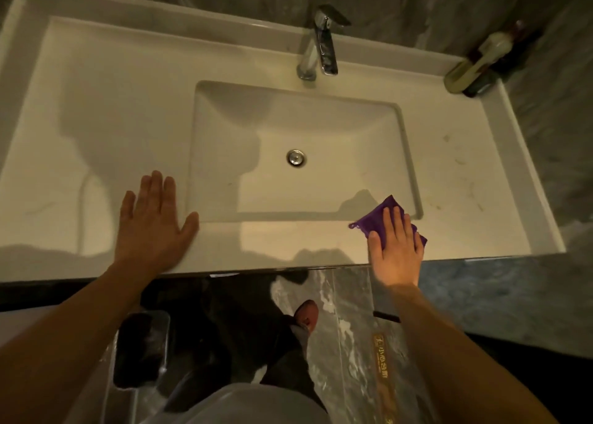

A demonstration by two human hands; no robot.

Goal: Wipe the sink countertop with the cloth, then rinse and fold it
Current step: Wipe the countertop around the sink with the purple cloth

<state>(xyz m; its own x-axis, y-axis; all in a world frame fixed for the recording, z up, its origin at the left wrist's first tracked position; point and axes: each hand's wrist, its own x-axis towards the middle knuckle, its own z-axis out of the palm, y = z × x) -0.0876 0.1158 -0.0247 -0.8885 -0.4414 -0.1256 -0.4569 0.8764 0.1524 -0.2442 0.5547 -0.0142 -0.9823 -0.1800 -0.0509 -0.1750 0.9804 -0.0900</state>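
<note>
A white sink countertop [106, 109] holds a rectangular basin [224, 179] with a metal drain [296, 157] and a chrome faucet [322, 43] behind it. A purple cloth [382, 213] lies on the front rim at the basin's near right corner. My right hand [395, 245] presses flat on the cloth and covers most of it. My left hand [154, 223] rests flat, fingers spread, on the counter left of the basin and holds nothing.
A soap dispenser [481, 60] stands at the counter's back right corner. Faint marks show on the counter right of the basin [459, 163]. A dark bin [141, 348] sits on the floor below the counter's front edge. Grey marble wall runs behind.
</note>
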